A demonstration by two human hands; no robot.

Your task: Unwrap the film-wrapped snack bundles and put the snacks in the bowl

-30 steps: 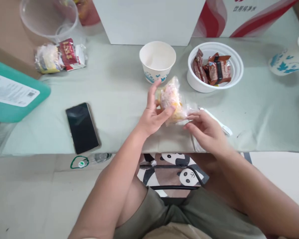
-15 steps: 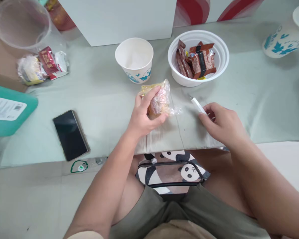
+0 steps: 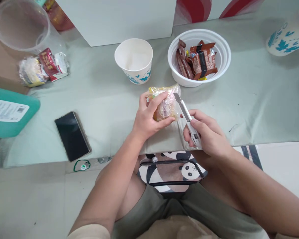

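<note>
My left hand (image 3: 149, 116) is closed around a packet in clear, yellowish plastic wrap (image 3: 165, 108), held just over the table's front part. In my right hand (image 3: 206, 132) is a white utility knife (image 3: 189, 122) with its blade out. The blade tip lies at the packet's right edge; whether it touches the wrap I cannot tell. Behind the packet stands a white paper cup (image 3: 137, 71) with blue leaf prints. Right of the cup, a white bowl (image 3: 174, 71) holds several brown-wrapped snacks (image 3: 203, 59).
A phone (image 3: 73, 136) lies at the left, near a green bottle (image 3: 12, 111). Farther back are wrapped snacks (image 3: 48, 64) and a clear plastic container (image 3: 22, 25). Another paper cup (image 3: 286, 38) stands at the far right. A panda-print bag (image 3: 169, 171) is below the table edge.
My right hand has lifted the knife and brought it left, up to the packet. My left hand has moved slightly right and turned the packet.
</note>
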